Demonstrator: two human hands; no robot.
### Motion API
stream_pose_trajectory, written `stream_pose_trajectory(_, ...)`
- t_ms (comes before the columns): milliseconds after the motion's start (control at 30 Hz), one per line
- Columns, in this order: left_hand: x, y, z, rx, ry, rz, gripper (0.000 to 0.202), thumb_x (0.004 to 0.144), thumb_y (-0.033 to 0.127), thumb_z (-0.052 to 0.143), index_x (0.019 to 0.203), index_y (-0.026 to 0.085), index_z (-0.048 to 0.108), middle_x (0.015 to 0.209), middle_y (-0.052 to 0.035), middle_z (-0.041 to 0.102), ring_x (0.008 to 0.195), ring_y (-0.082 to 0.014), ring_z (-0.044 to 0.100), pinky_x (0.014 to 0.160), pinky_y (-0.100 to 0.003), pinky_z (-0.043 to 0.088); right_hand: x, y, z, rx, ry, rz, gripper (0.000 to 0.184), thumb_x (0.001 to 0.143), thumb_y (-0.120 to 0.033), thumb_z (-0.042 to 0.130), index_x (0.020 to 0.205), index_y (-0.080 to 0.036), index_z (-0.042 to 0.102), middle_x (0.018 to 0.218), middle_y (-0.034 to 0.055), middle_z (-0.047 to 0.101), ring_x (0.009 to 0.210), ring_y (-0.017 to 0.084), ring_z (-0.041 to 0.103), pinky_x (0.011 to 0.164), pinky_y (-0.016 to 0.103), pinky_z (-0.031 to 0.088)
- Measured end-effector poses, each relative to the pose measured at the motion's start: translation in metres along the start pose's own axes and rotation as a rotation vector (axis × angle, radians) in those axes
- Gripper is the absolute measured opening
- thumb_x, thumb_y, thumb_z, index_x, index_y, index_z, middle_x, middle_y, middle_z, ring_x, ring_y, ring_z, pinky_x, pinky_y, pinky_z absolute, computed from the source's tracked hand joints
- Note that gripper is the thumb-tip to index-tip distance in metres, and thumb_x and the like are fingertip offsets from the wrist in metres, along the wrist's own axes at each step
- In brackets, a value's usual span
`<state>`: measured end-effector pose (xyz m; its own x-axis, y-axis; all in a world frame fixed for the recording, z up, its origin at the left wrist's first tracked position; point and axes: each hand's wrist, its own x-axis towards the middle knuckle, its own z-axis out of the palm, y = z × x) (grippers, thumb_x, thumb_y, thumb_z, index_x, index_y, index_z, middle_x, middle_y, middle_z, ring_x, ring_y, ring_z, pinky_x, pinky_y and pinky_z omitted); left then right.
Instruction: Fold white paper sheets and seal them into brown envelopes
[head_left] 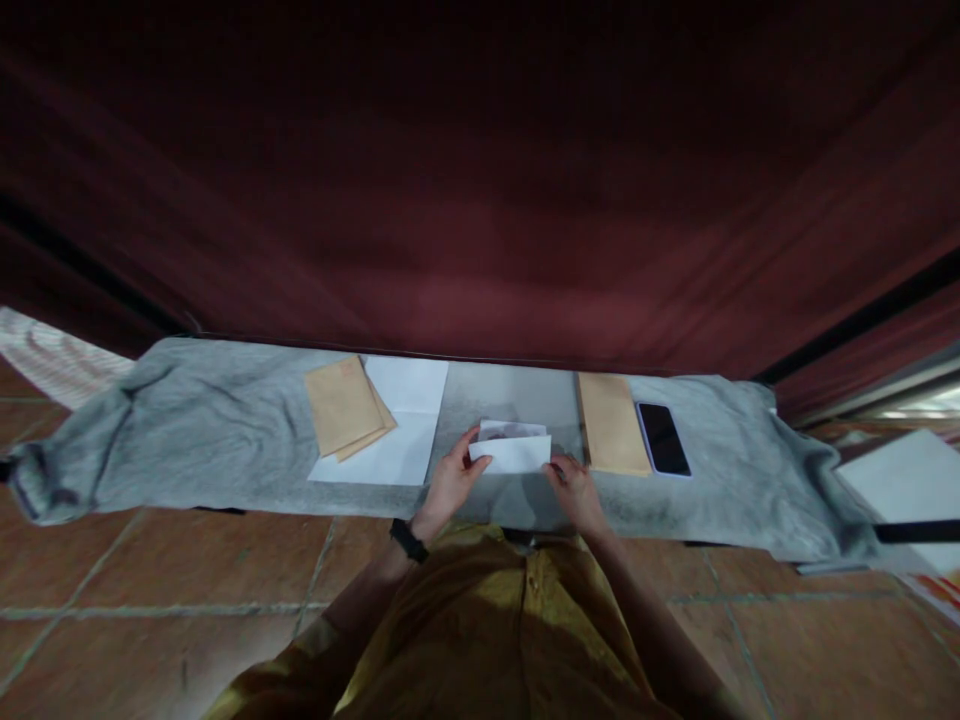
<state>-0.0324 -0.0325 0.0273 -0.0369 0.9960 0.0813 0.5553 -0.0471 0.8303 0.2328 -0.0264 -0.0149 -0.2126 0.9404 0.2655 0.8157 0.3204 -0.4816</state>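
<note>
A small folded sheet of white paper [511,456] is held up between my two hands, above the cloth-covered table. My left hand [453,480] grips its left end, thumb in front and fingers behind. At the lower right corner my right hand [576,490] pinches the paper. Part of the sheet rises behind the front fold and carries a dark patch, too small to read. Left of my hands, brown envelopes [341,405] overlap on a larger white sheet [409,420]. To the right lie more brown envelopes [615,425], stacked together.
A phone [664,440] in a pale purple case lies right of the envelope stack. Grey cloth [217,430] covers the narrow table. A dark red fabric wall [480,250] rises right behind it. White boards [907,490] stand at the far right above the tiled floor [225,570].
</note>
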Motion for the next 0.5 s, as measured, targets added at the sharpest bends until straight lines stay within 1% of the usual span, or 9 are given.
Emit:
stream_pose_trajectory(100, 0.01, -0.008, 0.015, -0.013, 0.067, -0.031, 0.07, 0.092, 0.025, 0.063, 0.156, 0.018, 0.037, 0.085, -0.0001, 0.072, 0.071, -0.0178, 0.068, 0.069, -0.03, 0.057, 0.002, -0.004, 0.008, -0.021, 0.057, 0.045, 0.029, 0.102, -0.028, 0.043, 0.103, -0.021, 0.072, 0.092, 0.0081, 0.076, 0.09, 0.024, 0.071, 0.087, 0.037, 0.055)
stream_pose_trajectory(167, 0.015, -0.011, 0.023, 0.014, 0.06, -0.038, 0.072, 0.093, 0.023, 0.061, 0.158, 0.018, 0.033, 0.084, 0.0003, 0.071, 0.069, -0.0175, 0.067, 0.069, -0.03, 0.057, 0.002, -0.006, 0.012, -0.037, 0.076, 0.087, 0.028, 0.101, -0.028, 0.043, 0.104, -0.02, 0.07, 0.093, 0.0083, 0.075, 0.09, 0.024, 0.07, 0.087, 0.037, 0.053)
stream_pose_trajectory(233, 0.019, -0.012, 0.029, 0.063, 0.042, -0.034, 0.069, 0.094, 0.022, 0.06, 0.158, 0.019, 0.034, 0.09, -0.0012, 0.073, 0.072, -0.0177, 0.068, 0.072, -0.031, 0.058, 0.001, -0.007, 0.014, -0.056, 0.095, 0.137, 0.028, 0.101, -0.027, 0.043, 0.111, -0.019, 0.068, 0.098, 0.0094, 0.076, 0.092, 0.025, 0.07, 0.088, 0.037, 0.052)
stream_pose_trajectory(300, 0.022, -0.011, 0.033, 0.127, 0.038, -0.024, 0.066, 0.094, 0.021, 0.058, 0.157, 0.02, 0.036, 0.102, -0.0048, 0.073, 0.08, -0.0186, 0.07, 0.078, -0.032, 0.059, 0.0, -0.009, 0.015, -0.088, 0.111, 0.168, 0.032, 0.101, -0.027, 0.041, 0.123, -0.018, 0.063, 0.103, 0.011, 0.076, 0.095, 0.026, 0.07, 0.09, 0.039, 0.05)
stream_pose_trajectory(367, 0.023, -0.011, 0.037, 0.195, 0.052, -0.01, 0.063, 0.094, 0.019, 0.056, 0.155, 0.019, 0.039, 0.116, -0.0091, 0.071, 0.09, -0.0204, 0.071, 0.085, -0.033, 0.059, 0.0, -0.01, 0.016, -0.134, 0.117, 0.169, 0.037, 0.102, -0.027, 0.041, 0.133, -0.017, 0.058, 0.105, 0.0121, 0.075, 0.097, 0.027, 0.068, 0.093, 0.041, 0.048)
stream_pose_trajectory(433, 0.023, -0.011, 0.041, 0.251, 0.075, 0.012, 0.061, 0.095, 0.019, 0.054, 0.154, 0.018, 0.041, 0.125, -0.012, 0.068, 0.098, -0.0229, 0.07, 0.091, -0.036, 0.058, 0.0, -0.012, 0.016, -0.182, 0.106, 0.161, 0.039, 0.102, -0.027, 0.04, 0.136, -0.017, 0.055, 0.103, 0.0124, 0.075, 0.097, 0.029, 0.067, 0.095, 0.043, 0.045)
stream_pose_trajectory(500, 0.022, -0.012, 0.044, 0.288, 0.098, 0.038, 0.059, 0.095, 0.019, 0.053, 0.154, 0.02, 0.041, 0.127, -0.0122, 0.065, 0.103, -0.025, 0.069, 0.094, -0.038, 0.057, 0.0, -0.012, 0.016, -0.221, 0.092, 0.164, 0.039, 0.102, -0.028, 0.04, 0.136, -0.017, 0.056, 0.102, 0.013, 0.074, 0.097, 0.03, 0.065, 0.096, 0.045, 0.043)
